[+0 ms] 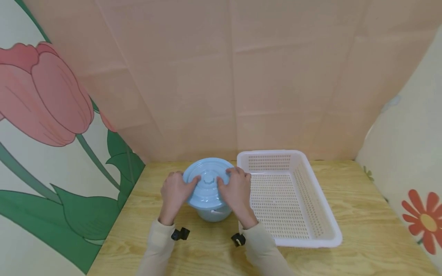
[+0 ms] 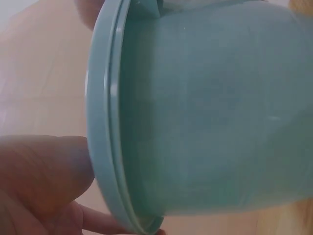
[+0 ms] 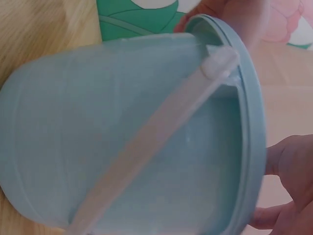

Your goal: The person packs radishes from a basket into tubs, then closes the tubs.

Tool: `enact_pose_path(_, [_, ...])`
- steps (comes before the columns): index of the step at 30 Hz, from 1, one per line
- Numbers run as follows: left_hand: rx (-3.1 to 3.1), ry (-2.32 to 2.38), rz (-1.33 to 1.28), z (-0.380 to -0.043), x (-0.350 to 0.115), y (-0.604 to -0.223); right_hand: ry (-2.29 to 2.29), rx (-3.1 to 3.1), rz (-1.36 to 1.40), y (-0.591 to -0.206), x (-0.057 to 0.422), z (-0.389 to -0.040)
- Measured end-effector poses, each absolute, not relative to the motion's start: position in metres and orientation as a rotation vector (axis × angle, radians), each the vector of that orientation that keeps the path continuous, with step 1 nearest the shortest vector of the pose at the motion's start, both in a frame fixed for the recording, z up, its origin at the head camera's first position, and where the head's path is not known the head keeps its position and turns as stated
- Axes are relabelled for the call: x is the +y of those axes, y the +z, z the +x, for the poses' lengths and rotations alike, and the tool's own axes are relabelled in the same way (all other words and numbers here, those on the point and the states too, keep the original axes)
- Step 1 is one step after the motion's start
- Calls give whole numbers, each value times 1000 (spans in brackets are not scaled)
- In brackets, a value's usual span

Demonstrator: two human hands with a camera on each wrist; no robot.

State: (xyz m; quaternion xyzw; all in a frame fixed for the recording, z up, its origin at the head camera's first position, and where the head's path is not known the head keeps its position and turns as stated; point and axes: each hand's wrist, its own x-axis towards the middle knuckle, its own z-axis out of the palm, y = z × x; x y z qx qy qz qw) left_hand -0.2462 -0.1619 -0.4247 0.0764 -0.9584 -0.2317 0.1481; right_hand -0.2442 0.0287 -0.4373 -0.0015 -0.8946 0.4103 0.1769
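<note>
A light-blue plastic bucket (image 1: 213,216) stands on the wooden table, with a round light-blue lid (image 1: 208,197) over its mouth. My left hand (image 1: 175,193) grips the lid's left edge, thumb on top and fingers at the rim. On the opposite edge my right hand (image 1: 237,191) holds the lid the same way, its thumb pointing at the small central knob (image 1: 208,178). In the right wrist view the pale carrying handle (image 3: 146,142) hangs slanting down the bucket's side. The left wrist view shows the lid rim (image 2: 105,112) against the bucket's top.
A white plastic basket (image 1: 329,214) with slotted walls sits close to the right of the bucket. Behind the table (image 1: 362,214) hangs a creased pinkish-brown backdrop (image 1: 276,76). Flower-painted panels (image 1: 51,96) stand at the left and right sides.
</note>
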Motion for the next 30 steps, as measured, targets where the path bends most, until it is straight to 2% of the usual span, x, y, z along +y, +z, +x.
enact_pose_path(7, [-2780,-828,89,-245,-170,-421,1363,-2467,86,-420,64,-243])
enact_pose_path(14, [-2764,-887,-22,-243,-185,-418,1463,-2431,81,-402,122,-231])
enact_pose_path(21, [-2709,-825,-188,-244,-205,-417,1333,-2437,80,-398,192,-220])
enact_pose_path(30, [-2728,-648,-368,-250,-235,-419,1145,-2475,128,-409,264,-224])
